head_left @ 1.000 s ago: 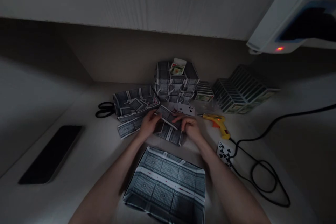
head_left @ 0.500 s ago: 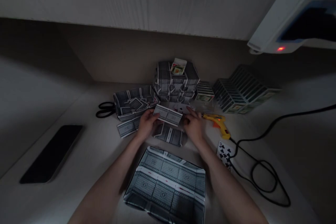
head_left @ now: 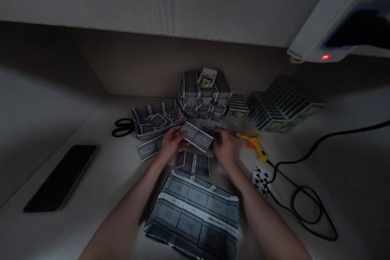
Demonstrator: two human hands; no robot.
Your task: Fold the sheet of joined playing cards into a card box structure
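Observation:
My left hand [head_left: 171, 142] grips the left end of two joined playing cards [head_left: 197, 136], thumb on top, backs facing up. My right hand [head_left: 224, 145] is closed at their right end, its fingertips in shadow; whether it grips that edge or something small is unclear. Beneath them sits a small folded piece made of cards [head_left: 196, 163]. Behind my right fingers, face-up cards [head_left: 215, 124] lie on the table. A yellow glue gun [head_left: 252, 142] rests just right of that hand. Nearest my body stands a larger box built of cards [head_left: 191, 211].
An open card-built box [head_left: 140, 120] holds loose cards, with black scissors [head_left: 122, 127] beside it. Stacked card-covered boxes [head_left: 205, 95] carry a small card packet [head_left: 207, 78]. Rows of packets [head_left: 274, 109] stand right. A phone [head_left: 61, 178] lies left; a black cable [head_left: 304, 157] loops right.
The joined cards have tilted and shifted slightly right and towards me. My right hand's extended finger has drawn back and curled near their right end. The small folded piece has shifted slightly.

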